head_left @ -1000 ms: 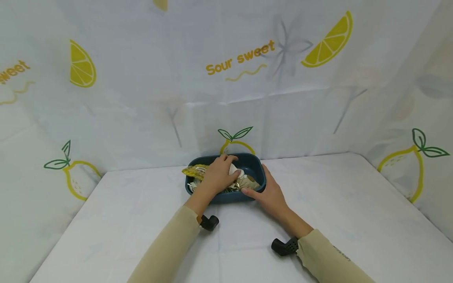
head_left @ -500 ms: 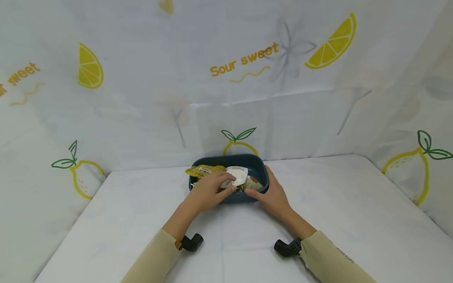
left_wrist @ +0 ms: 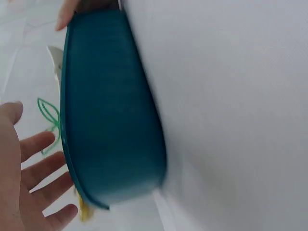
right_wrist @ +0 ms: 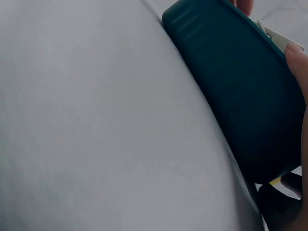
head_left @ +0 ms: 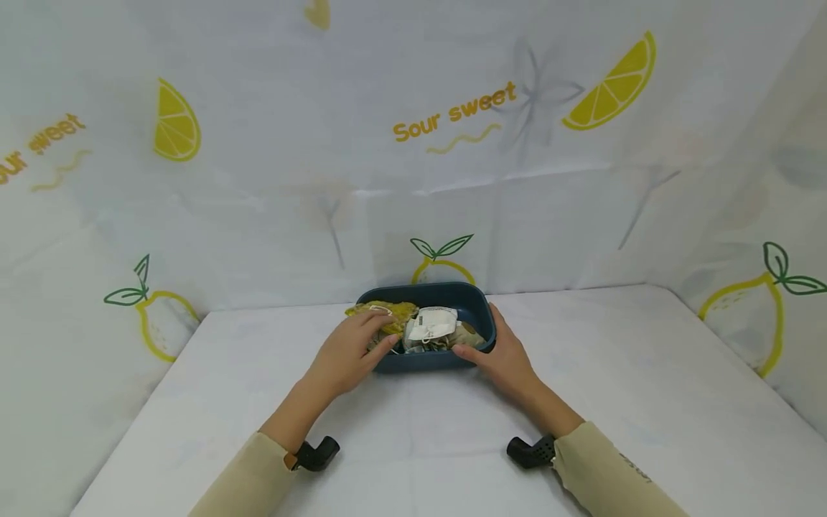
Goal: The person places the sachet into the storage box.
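Note:
A dark teal plastic bin (head_left: 426, 362) with rounded corners stands on the table near the back. My right hand (head_left: 508, 359) grips its right end, thumb at the front rim and fingers along the outer side. My left hand (head_left: 347, 355) is over the left end, fingers spread and relaxed, next to a crumpled yellow item (head_left: 397, 313) with a white strip. In the left wrist view the fingers of that left hand (left_wrist: 36, 178) overlap the bin's rim. A white tag-like piece (head_left: 434, 323) lies in the middle of the bin, beside a beige cloth-like bundle (head_left: 466, 336).
The table (head_left: 413, 445) wears a white cloth. Directly behind the bin rises a white curtain (head_left: 291, 237) printed with lemons and lettering. Each wrist wears a black camera mount, the left mount (head_left: 318, 454) and the right mount (head_left: 531, 452) both above the table.
My left hand has drawn back leftward from the middle of the bin to its left end, uncovering the white piece. The right hand has stayed at the right end.

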Demonstrator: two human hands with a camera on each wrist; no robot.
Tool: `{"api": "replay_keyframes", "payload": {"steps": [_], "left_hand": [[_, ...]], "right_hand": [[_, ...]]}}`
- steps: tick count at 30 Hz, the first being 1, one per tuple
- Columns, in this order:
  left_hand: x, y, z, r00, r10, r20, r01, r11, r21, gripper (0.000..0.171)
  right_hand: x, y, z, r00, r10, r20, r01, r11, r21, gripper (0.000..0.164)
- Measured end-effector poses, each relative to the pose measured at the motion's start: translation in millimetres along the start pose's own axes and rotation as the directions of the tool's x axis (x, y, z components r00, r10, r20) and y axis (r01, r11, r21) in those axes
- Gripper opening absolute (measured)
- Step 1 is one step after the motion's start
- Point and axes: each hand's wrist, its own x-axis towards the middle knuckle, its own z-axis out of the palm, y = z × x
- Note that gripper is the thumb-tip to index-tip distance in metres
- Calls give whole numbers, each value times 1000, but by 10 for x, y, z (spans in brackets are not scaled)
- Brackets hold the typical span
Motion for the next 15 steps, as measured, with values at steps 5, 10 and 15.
{"api": "replay_keyframes", "payload": {"steps": [5,10,15], "left_hand": [[-108,-248,-103,990,-133,-52,134,990,31,56],[-158,-477,-206,955,-277,103,272,960,60,81],[-122,-615,-278,894,-341,289,306,939,159,100]], "right_hand": [[9,11,-261,991,25,130,-14,996,-85,89],[31,54,-594,948,-28,318,94,976,-196,64],[126,92,-901,890,3,456,181,916,-359,75]]}}
